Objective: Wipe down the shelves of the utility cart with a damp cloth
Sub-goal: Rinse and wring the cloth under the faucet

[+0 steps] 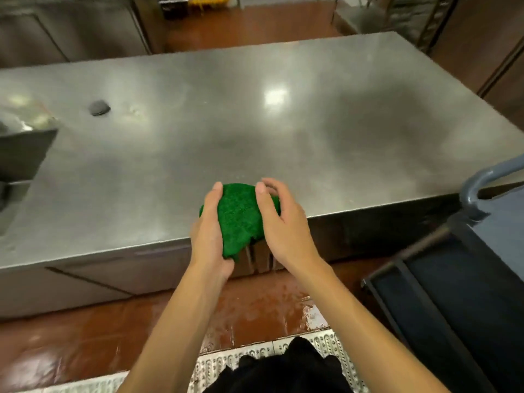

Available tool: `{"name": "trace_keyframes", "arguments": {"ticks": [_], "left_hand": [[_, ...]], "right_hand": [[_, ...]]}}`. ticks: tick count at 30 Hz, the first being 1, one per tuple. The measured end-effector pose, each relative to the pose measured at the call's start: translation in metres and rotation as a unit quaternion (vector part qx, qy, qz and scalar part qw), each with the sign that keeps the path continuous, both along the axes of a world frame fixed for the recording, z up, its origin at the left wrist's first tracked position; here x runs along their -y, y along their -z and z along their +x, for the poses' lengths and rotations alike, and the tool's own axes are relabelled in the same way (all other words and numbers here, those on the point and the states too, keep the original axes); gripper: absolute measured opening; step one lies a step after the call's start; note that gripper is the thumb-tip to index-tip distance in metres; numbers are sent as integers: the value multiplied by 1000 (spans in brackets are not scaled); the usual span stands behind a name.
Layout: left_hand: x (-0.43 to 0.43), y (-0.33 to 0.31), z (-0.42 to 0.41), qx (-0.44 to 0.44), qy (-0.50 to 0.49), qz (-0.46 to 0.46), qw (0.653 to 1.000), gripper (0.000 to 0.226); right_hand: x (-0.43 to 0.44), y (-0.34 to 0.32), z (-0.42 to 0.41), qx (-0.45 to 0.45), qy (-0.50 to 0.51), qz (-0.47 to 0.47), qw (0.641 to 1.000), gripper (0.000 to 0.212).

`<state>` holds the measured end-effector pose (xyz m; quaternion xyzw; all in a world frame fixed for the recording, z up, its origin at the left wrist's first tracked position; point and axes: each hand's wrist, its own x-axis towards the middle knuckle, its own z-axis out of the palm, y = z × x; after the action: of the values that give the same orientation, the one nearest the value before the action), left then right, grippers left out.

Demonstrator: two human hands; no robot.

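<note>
A green cloth [238,219] is bunched between both hands over the front edge of a steel table. My left hand [208,236] grips its left side with the thumb on top. My right hand [283,225] holds its right side, fingers curled over the far edge. Thin streams of water run down from the cloth's lower end. The utility cart [442,279] stands at the right, with a grey tubular handle [476,188] and dark shelves, an arm's length from my hands.
The steel table [255,114] fills the middle, with a small dark scrubber [99,108] far left and a metal container [22,143] at the left edge. The wet red floor [71,344] and a perforated metal drain grate [224,361] lie below me.
</note>
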<state>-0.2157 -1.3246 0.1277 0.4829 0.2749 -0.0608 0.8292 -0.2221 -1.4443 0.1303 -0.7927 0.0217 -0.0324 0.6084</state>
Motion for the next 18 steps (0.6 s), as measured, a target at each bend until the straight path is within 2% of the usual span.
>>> {"name": "trace_keyframes", "arguments": {"ticks": [4, 7, 9, 11, 13, 15, 18], "left_hand": [[-100, 2, -12, -16, -86, -2, 996, 61], [-167, 4, -22, -37, -137, -21, 990, 58], [-206, 4, -27, -42, -167, -27, 985, 57], [-243, 7, -29, -53, -192, -37, 979, 57], [-277, 9, -28, -59, -214, -43, 974, 55], [-311, 10, -24, -66, -248, -31, 966, 50], [-363, 14, -8, -83, -286, 9, 955, 31]], "right_hand": [[-84, -5, -6, 135, -137, -68, 979, 52], [-141, -1, -11, 173, -288, -137, 932, 79], [-183, 5, -9, 191, -352, -207, 893, 91], [-226, 13, -4, 217, -376, -285, 855, 103], [-269, 22, 5, 232, -380, -319, 837, 112], [-310, 33, 16, 238, -380, -313, 838, 115], [-371, 49, 42, 260, -353, -300, 847, 109]]}}
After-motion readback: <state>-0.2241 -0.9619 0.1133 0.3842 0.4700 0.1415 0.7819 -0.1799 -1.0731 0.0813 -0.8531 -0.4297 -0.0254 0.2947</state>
